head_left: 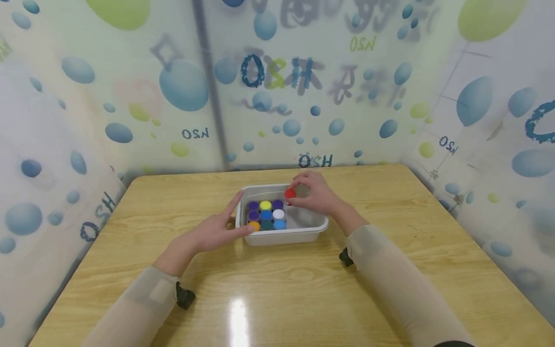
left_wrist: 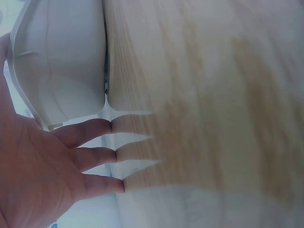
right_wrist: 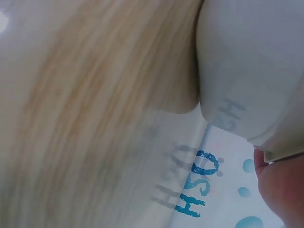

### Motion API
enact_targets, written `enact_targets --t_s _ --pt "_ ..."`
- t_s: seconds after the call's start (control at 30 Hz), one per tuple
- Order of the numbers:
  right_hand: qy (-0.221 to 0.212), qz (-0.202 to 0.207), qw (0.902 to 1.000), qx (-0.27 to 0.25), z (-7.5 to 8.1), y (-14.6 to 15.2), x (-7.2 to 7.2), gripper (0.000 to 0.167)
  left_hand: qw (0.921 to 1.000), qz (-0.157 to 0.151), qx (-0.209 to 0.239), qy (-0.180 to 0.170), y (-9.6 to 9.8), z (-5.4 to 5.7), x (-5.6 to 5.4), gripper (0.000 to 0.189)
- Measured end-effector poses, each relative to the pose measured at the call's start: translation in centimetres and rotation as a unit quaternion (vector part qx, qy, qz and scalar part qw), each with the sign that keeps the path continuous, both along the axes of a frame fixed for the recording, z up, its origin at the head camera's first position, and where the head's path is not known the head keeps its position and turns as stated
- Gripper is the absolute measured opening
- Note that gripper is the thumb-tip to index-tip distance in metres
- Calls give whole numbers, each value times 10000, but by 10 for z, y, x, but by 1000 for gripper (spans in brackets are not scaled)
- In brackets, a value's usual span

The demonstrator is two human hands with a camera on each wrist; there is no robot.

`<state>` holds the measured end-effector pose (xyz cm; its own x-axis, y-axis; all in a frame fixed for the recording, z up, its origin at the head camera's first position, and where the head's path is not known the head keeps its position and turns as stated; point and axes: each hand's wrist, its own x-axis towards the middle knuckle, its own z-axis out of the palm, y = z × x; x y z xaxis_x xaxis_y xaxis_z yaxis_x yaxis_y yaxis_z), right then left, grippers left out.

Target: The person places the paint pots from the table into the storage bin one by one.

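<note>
A white rectangular plastic tub [head_left: 284, 236] sits on the table with several small round jars in its left part. Their lids are purple, yellow [head_left: 265, 206], white [head_left: 279, 214], blue, dark green and orange. My right hand [head_left: 315, 195] pinches a small jar with a red lid [head_left: 290, 193] between thumb and fingertips, over the tub beside the others. My left hand [head_left: 210, 234] spreads round the tub's left end, thumb across the near rim by the orange lid [head_left: 255, 225]. In the left wrist view, its straight fingers [left_wrist: 95, 159] point down at the table beside the tub.
The wooden table [head_left: 286, 294] ends at a back wall [head_left: 286, 140] covered with blue and green bubble prints. Side walls [head_left: 498, 159] close in on the left and right. A dark wrist device [head_left: 185, 296] shows below the left cuff.
</note>
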<state>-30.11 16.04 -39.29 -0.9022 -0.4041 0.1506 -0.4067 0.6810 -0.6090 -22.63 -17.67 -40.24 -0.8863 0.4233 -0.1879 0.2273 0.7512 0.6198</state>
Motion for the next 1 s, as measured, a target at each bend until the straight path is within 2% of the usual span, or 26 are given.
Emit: enact_targets --t_s 0.13,0.5,0.8,1.0 --pt "140 13 9990 413 -1 -1 -3 26 10000 -7 -4 25 0 2 0 111" --pt "-48 -54 9898 1426 5 -4 4 28 10000 -60 24 63 2 0 -1 111" --pt "-145 -124 9823 1866 6 -8 4 30 10000 -41 5 45 3 1 0 110" --pt "-254 -148 9805 1945 7 -8 3 33 10000 -30 30 30 3 0 0 110"
